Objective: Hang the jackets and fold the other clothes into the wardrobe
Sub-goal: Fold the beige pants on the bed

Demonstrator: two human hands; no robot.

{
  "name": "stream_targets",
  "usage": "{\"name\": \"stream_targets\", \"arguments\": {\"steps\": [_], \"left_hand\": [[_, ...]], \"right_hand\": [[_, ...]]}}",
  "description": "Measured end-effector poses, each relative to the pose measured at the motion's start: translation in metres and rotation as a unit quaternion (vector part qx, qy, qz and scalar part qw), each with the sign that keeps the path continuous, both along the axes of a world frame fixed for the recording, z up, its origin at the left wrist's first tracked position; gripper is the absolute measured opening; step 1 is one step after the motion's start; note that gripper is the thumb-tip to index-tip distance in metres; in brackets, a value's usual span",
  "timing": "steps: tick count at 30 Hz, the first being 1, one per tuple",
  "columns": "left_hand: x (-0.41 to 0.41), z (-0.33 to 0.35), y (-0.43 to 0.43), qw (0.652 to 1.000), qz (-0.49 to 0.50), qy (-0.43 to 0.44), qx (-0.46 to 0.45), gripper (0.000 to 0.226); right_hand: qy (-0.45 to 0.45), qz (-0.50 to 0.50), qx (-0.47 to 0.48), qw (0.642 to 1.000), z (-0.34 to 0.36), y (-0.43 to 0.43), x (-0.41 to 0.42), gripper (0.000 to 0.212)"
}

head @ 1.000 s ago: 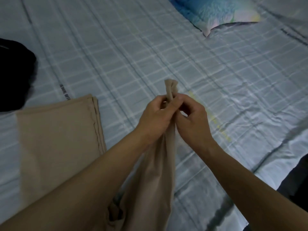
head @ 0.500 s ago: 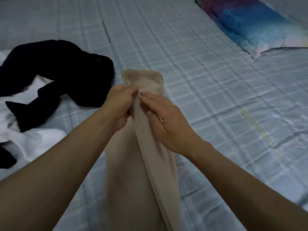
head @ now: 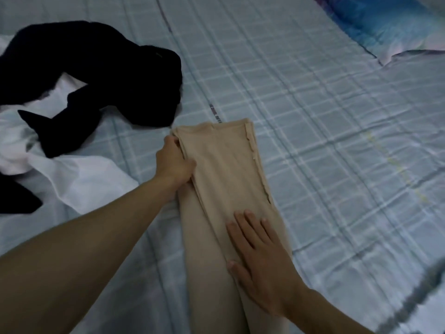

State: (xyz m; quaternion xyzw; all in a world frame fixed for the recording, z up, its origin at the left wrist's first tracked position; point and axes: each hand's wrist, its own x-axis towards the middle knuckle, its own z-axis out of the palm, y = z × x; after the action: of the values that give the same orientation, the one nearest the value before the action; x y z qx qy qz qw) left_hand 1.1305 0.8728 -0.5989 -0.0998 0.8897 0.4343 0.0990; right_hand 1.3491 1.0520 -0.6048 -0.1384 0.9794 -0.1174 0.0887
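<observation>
Beige garment (head: 224, 169): laid flat on the bed, lengthwise from the near edge of the view toward mid-frame. It is folded into a long, narrow strip of several layers. The fabric is thin, smooth and matte. The far end is squared off. The layer edges are stacked and visible along the left side. A wavy, slightly frilled seam is seen down the right side.

Left hand (head: 173, 162): placed at the left edge of the strip, near its far end. The fingers are curled around the stacked layers and the thumb is laid on top, so the edge is grasped.

Right hand (head: 260, 256): laid palm-down on the nearer part of the strip. The fingers are straight, slightly spread and pressed flat on the cloth; nothing is clasped.

Sheet (head: 313, 116): pale blue-grey, crossed by a check of lighter lines. A faint sheen and shallow creases are noted, deeper toward the right.

Black garment (head: 108, 75): crumpled, matte, of irregular branching shape. It is found on the far left, near the far left corner of the beige strip, and partly lies over a white cloth (head: 79, 179). The white cloth is smooth and loosely rumpled.

Pillow (head: 385, 27): seen in the far right corner, with a mottled blue print and a paler end.
</observation>
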Motion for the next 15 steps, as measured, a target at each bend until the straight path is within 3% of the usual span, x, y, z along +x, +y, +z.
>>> {"name": "stream_targets", "arguments": {"steps": [2,4,6,8,10,15], "left_hand": [[0.004,-0.001,0.001,1.000,-0.006,0.018,-0.017,0.054],[0.021,0.000,0.003,0.987,-0.052,0.076,-0.132,0.062],[0.053,0.000,0.008,0.937,-0.167,0.182,-0.246,0.055],[0.093,-0.001,0.014,0.878,-0.319,0.247,-0.259,0.040],[0.137,-0.008,0.017,0.835,-0.420,0.259,-0.244,0.037],[0.196,-0.015,0.006,0.835,-0.444,0.205,-0.253,0.048]], "right_hand": [[0.008,0.006,0.023,1.000,-0.011,-0.001,0.015,0.067],[0.013,-0.003,0.031,0.999,-0.021,-0.001,0.021,0.068],[0.016,-0.017,0.036,0.999,-0.028,-0.003,0.022,0.068],[0.018,-0.016,0.038,0.999,-0.032,-0.002,0.021,0.068],[0.015,0.000,0.038,0.999,-0.033,0.000,0.023,0.066],[-0.003,-0.017,-0.012,1.000,-0.027,0.001,0.065,0.066]]}}
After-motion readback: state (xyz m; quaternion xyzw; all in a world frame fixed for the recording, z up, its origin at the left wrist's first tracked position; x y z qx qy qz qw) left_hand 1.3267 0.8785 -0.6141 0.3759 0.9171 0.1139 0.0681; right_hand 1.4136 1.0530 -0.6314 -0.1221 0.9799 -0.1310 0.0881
